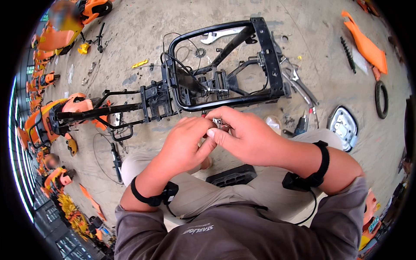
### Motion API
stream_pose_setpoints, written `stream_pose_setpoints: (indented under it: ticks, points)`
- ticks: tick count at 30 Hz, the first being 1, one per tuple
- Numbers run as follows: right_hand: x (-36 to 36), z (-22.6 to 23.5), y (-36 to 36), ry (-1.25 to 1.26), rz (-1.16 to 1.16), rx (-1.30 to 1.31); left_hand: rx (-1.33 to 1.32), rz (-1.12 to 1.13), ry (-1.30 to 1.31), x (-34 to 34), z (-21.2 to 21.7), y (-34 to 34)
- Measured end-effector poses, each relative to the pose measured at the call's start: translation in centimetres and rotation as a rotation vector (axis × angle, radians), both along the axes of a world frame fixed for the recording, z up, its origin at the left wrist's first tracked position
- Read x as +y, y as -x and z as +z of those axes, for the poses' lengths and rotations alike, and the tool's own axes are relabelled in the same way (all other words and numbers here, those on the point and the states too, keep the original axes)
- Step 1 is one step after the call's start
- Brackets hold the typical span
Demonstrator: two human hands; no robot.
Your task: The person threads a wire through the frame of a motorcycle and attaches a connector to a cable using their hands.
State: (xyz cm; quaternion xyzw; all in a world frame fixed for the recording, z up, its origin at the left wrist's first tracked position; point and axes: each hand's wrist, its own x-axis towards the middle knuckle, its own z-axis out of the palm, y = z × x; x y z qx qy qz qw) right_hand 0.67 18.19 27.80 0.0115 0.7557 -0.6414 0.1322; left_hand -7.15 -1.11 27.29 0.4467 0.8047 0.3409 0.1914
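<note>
My left hand (186,141) and my right hand (247,136) meet over my lap, fingers closed together around a small silvery metal part (217,123). Its exact kind is too small and too covered to tell. A bit of red shows just beyond my fingertips. Right beyond both hands lies a black tubular vehicle frame (216,105), with a rectangular hoop and thin cables, resting on the floor.
An adjustable wrench (219,35) lies beyond the frame. To the right are a power drill (300,125), a white-and-black panel (344,126), a coil spring (348,54) and an orange fender (366,43). A black plastic tray-like part (232,175) lies between my legs. Orange scooters (58,39) line the left.
</note>
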Motion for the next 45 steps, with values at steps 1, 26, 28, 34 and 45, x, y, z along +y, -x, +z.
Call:
stream_pose_setpoints:
  ticks: [1,26,28,34,45]
  points:
    - [0.5,0.3,0.4,0.002,0.012,-0.034,0.007,0.024,-0.033,0.1,-0.1,-0.1]
    - [-0.2,-4.4,2.1,0.124,-0.204,-0.165,0.11,0.134,-0.03,-1.2,-3.5,-1.2]
    - [-0.4,-5.3,2.5,0.139,-0.207,-0.161,0.134,0.148,-0.006,-1.1,-3.6,-0.8]
    - [-0.9,-4.6,3.2,0.253,-0.27,-0.13,0.156,0.177,-0.009,-1.5,-2.3,0.3]
    - [1.1,-3.6,2.4,0.302,-0.399,-0.036,0.122,0.12,0.023,-1.0,-1.3,-0.4]
